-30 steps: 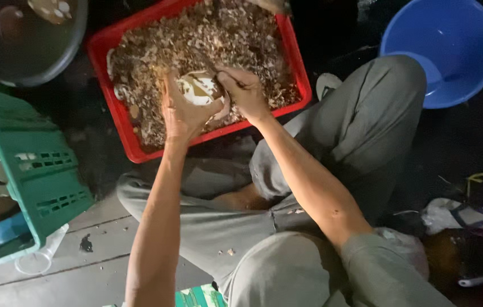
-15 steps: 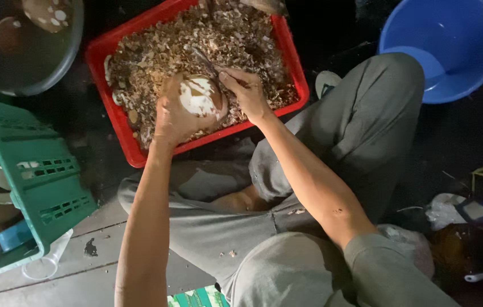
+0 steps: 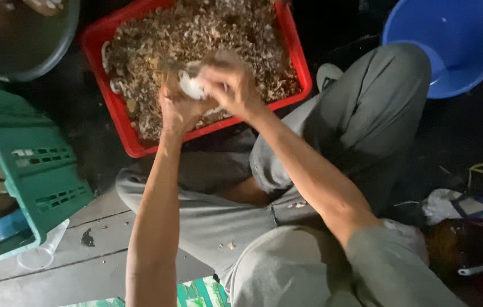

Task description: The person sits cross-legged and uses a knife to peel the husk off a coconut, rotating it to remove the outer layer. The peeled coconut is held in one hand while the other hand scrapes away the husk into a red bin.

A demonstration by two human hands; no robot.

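Observation:
My left hand (image 3: 176,111) holds a pale, whitish shell (image 3: 190,86) from below, just above the red crate (image 3: 301,77). My right hand (image 3: 231,85) closes over the same shell from the right, its fingers curled on it. Both hands are blurred, and I cannot tell whether the right hand also grips a tool. The crate is filled with brownish shell pieces and scraps (image 3: 196,34). It stands on the floor in front of my bent legs in grey trousers (image 3: 361,113).
A blue plastic basin (image 3: 452,40) stands at the upper right and a dark round tub (image 3: 22,40) at the upper left. A green slotted crate (image 3: 31,153) is on the left, with a clear plastic cup (image 3: 39,256) beside it. A sandal (image 3: 463,207) lies at the right.
Both hands have lifted the pale shell slightly off the heap and drawn closer together on it. The view has shifted a little.

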